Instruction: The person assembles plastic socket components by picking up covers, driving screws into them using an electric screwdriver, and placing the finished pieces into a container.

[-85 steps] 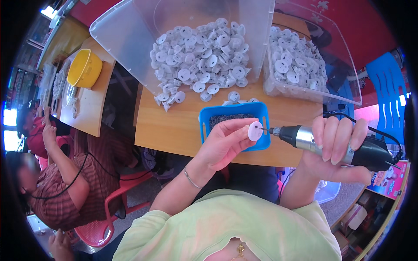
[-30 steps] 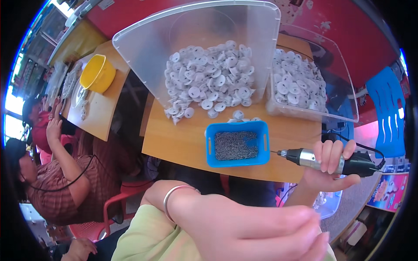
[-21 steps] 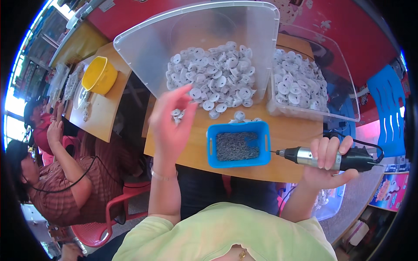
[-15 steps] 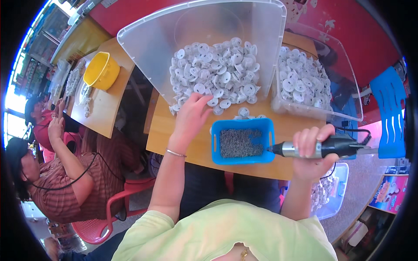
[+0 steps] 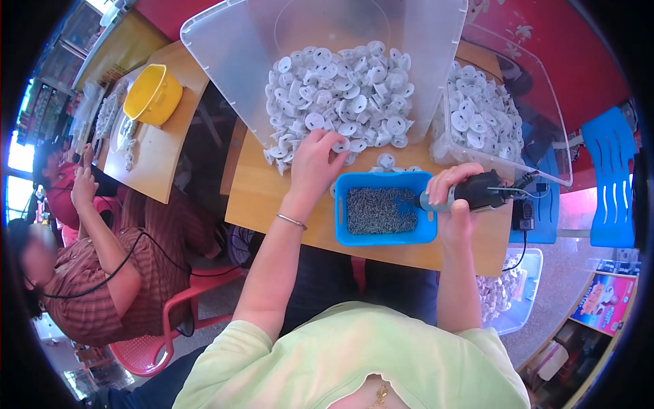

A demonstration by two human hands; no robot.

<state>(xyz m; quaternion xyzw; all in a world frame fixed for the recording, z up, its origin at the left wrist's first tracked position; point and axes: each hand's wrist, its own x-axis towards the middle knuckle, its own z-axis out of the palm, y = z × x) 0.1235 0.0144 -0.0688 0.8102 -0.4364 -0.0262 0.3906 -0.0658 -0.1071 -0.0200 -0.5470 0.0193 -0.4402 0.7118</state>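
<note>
Nearest the body, a pale green sleeve gives way to two forearms reaching forward over the wooden surface. The right hand is clenched around a grey and black electric screwdriver, its tip dipping into the blue tray of small dark screws that sits just in front of the person. The left hand, bangle at the wrist, lies with fingers spread and curled onto the near edge of the heap of white plastic discs; it touches them, but whether one is already pinched cannot be told. That heap spills from a large clear bin tipped on its side, and a second clear tub with more discs stands to its right. To do this step well, it seems wise to pinch a single disc by its rim from the loose near edge rather than dig into the pile, and to keep the driver tip low in the screws so one seats straight. Farther left, another person sits at a second surface with a yellow bowl.
</note>
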